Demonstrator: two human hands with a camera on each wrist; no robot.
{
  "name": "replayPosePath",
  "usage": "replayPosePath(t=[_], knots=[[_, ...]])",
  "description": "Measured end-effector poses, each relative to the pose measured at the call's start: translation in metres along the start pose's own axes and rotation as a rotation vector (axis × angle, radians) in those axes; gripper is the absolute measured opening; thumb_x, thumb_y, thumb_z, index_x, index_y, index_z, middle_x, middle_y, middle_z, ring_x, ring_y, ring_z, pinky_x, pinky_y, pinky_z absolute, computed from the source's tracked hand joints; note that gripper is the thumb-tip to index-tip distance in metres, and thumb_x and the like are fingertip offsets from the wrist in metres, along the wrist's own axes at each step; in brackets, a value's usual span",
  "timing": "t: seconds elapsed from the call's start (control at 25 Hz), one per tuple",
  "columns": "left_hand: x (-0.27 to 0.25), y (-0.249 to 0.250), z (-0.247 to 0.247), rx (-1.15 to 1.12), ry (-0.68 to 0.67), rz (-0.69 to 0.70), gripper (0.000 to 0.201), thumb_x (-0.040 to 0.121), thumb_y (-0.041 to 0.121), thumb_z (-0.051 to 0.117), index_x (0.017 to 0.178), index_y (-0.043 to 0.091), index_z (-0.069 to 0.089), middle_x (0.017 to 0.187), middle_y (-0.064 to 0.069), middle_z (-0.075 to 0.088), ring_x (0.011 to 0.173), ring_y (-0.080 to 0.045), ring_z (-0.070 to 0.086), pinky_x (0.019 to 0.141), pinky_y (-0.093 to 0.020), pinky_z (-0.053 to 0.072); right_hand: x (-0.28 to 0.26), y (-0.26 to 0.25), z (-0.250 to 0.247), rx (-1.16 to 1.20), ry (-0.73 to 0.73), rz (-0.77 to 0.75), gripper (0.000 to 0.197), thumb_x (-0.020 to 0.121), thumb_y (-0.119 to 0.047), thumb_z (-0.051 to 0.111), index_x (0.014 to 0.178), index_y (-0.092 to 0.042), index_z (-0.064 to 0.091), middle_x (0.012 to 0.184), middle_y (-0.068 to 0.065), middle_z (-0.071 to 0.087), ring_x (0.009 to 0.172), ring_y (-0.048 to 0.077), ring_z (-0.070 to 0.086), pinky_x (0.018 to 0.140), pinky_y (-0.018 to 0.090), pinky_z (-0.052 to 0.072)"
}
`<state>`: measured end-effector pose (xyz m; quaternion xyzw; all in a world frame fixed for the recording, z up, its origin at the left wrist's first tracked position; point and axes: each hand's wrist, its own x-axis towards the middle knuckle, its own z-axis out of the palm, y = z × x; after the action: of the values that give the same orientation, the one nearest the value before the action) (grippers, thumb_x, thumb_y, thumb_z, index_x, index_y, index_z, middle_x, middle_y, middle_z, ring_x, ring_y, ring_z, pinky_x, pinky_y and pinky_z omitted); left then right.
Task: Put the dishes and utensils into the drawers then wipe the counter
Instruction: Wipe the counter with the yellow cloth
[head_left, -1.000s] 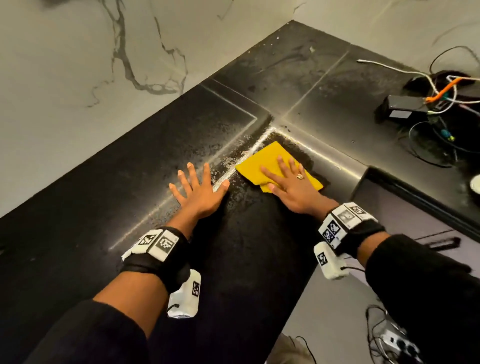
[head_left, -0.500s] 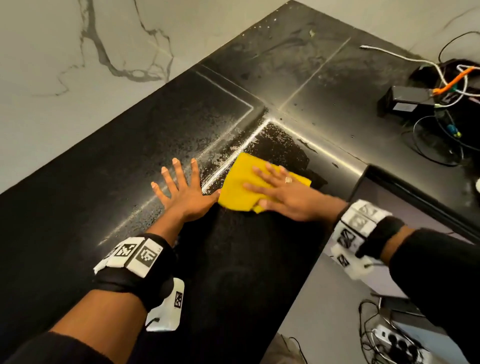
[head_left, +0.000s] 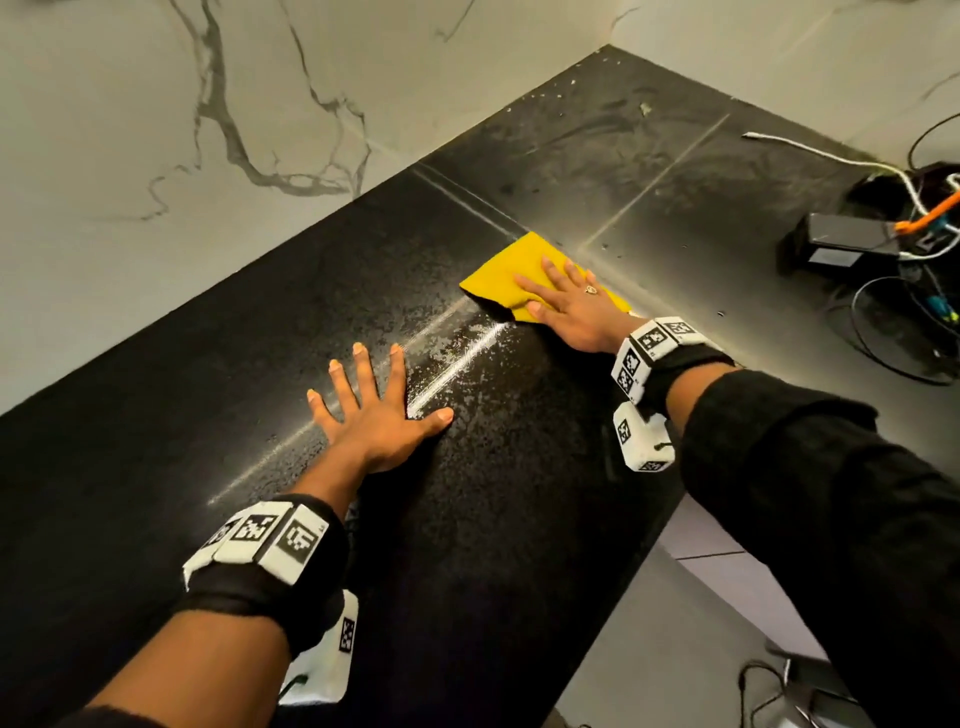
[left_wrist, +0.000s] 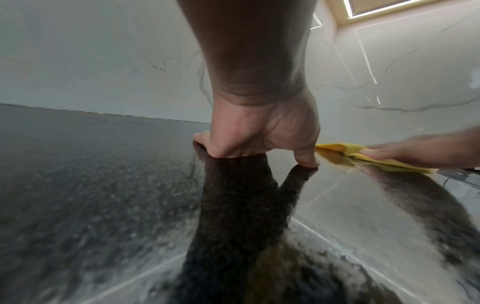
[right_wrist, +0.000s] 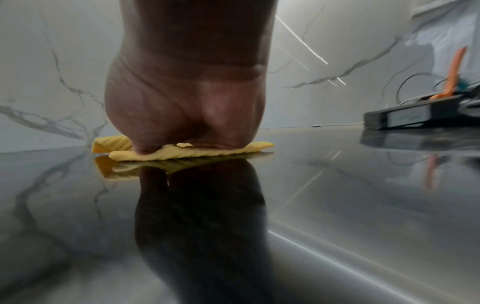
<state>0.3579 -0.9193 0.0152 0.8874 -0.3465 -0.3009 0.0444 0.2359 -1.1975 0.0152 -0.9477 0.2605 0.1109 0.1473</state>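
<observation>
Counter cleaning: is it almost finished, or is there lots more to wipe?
No dishes or utensils show on the black counter, so putting away looks done. Wiping is in hand: the right hand presses the yellow cloth flat, while the left hand rests spread on the counter. Left to do: the white speckled streak between the hands, and the specks near the far corner.

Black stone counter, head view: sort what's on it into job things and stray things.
Job:
folded yellow cloth under right hand
black stone counter, left hand flat on it

Stray:
black rectangular box
white cable
orange cable
</observation>
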Motion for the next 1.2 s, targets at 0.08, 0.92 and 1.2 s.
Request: replayPosePath(t=[0.08, 0.92, 1.2], knots=[[-0.001, -0.001, 0.002, -0.006, 0.019, 0.016, 0.105, 0.075, 0.087, 0.037, 0.149, 0.041, -0.023, 0.153, -0.003, -0.04, 0.14, -0.032, -0.037, 0.107, -0.061, -0.024, -0.04, 0.019, 0.006, 0.007, 0.011, 0.034, 0.049, 0.104, -0.048, 0.022, 0.151, -0.046, 0.009, 0.163, 0.001, -0.008, 0.15, 0.03, -0.008, 0.119, 0.047, -0.005], [-0.094, 0.087, 0.128, 0.155, 0.508, -0.105, 0.069, 0.093, 0.072, 0.005, 0.154, 0.042, -0.004, 0.164, -0.001, -0.008, 0.151, -0.023, -0.01, 0.12, -0.054, -0.002, -0.047, 0.068, 0.006, -0.009, -0.039, -0.192, 0.052, 0.102, -0.053, 0.024, 0.151, -0.048, 0.009, 0.163, 0.005, -0.01, 0.148, 0.033, -0.013, 0.117, 0.05, -0.01], [-0.093, 0.085, 0.131, 0.137, 0.52, -0.099, 0.069, 0.092, 0.074, 0.005, 0.153, 0.043, -0.003, 0.165, 0.0, -0.005, 0.151, -0.021, -0.007, 0.12, -0.052, -0.002, -0.153, 0.132, 0.032, 0.029, 0.063, -0.249, 0.05, 0.1, -0.056, 0.021, 0.149, -0.051, 0.011, 0.163, -0.002, -0.008, 0.15, 0.026, -0.01, 0.119, 0.043, -0.005]])
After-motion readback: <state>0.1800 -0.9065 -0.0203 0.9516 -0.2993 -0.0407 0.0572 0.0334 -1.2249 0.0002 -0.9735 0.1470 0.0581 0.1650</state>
